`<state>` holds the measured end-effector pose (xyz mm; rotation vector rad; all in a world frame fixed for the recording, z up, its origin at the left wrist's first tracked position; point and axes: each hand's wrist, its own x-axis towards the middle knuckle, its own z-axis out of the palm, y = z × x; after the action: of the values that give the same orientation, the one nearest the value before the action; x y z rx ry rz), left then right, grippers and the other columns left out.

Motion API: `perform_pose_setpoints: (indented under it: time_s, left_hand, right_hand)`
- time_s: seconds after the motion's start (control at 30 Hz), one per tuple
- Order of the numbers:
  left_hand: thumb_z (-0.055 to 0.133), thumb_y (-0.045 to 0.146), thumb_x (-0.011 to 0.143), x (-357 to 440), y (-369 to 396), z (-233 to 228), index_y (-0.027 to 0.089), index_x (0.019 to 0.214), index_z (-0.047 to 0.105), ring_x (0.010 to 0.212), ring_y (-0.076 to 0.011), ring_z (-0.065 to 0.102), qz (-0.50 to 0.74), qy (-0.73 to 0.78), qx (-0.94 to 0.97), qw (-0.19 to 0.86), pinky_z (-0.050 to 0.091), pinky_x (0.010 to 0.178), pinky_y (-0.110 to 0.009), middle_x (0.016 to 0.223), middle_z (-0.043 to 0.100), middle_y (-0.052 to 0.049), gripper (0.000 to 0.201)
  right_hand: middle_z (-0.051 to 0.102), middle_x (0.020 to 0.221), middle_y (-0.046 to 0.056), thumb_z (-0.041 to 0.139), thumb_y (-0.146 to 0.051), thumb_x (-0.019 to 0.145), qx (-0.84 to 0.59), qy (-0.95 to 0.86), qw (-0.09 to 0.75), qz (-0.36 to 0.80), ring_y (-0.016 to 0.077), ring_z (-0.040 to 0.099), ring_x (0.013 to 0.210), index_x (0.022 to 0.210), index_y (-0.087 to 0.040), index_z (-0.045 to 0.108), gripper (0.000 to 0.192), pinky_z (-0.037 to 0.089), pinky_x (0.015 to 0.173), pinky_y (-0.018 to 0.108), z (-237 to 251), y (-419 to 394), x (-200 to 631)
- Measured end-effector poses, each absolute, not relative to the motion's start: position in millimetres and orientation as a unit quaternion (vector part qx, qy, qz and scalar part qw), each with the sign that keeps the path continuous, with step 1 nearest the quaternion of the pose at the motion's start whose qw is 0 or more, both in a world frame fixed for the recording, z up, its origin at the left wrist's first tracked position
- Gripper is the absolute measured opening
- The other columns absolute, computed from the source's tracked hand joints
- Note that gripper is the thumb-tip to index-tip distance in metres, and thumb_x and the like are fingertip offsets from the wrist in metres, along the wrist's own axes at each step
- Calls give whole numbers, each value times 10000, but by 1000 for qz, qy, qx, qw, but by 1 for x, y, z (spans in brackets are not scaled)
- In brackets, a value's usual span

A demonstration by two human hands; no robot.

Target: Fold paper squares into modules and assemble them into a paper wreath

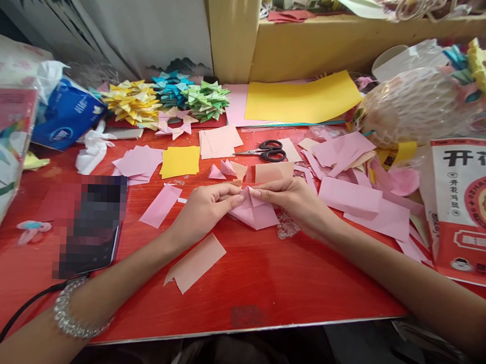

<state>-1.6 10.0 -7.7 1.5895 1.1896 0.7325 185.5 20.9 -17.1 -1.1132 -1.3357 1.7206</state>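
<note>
Head view: scissors (267, 150) and pink scraps (349, 178) lie beyond both hands' pink paper (254, 211).

The table (263, 289) is glossy red. The folded paper (254, 211) between the hands is pale pink, as are the loose scraps (348, 199) scattered to the right. One square sheet (180, 161) is bright yellow, and a larger sheet (302, 96) against the wall is a deeper yellow-orange. The strip (196, 262) lying near the front edge is peach. Three heaps of folded pieces are yellow (132, 101), teal blue (170, 86) and light green (206, 100). The scissors (268, 150) have black handles. The tissue pack (68, 115) is blue with white lettering. The bracelet (69, 314) has clear, glassy beads.
</note>
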Motion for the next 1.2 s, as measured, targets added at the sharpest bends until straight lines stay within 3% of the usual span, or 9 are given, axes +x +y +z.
perform_pose_setpoints:
  time_s: [0.3,0.67,0.9,1.07,1.2]
  left_hand:
    - [540,383,836,0,8,-7,197,964,688,900,-180,584,301,497,639,504,415,784,-266,946,681,-15,270]
    - [560,365,829,2,7,-7,185,965,684,919,-180,594,304,484,627,529,428,799,-260,980,685,-26,257]
    - [550,371,829,0,10,-10,179,944,669,921,-180,599,296,488,638,516,428,802,-273,977,674,-36,253]
    - [560,370,811,-4,13,-5,185,861,647,753,-146,581,247,490,694,467,418,681,-254,859,657,-17,210]
    - [553,385,810,-4,12,0,188,784,644,712,-140,546,246,483,737,404,392,635,-248,793,639,-4,219]
  right_hand:
    - [725,861,41,716,-359,701,-433,-487,339,679,192,658,817,872,-226,747,219,538,688,286,-17,20,185]
    - [703,736,21,732,-317,685,-430,-457,337,702,107,594,568,810,-195,739,174,447,449,208,-15,19,184]
    - [698,801,36,748,-333,650,-440,-489,343,671,145,617,712,726,-193,726,161,478,594,240,-21,21,184]
    - [654,670,19,728,-390,651,-478,-538,301,626,114,539,568,694,-175,711,220,377,484,235,-19,20,184]
    - [654,681,22,704,-419,665,-473,-584,269,602,123,535,600,690,-168,710,252,372,522,249,-14,18,182]
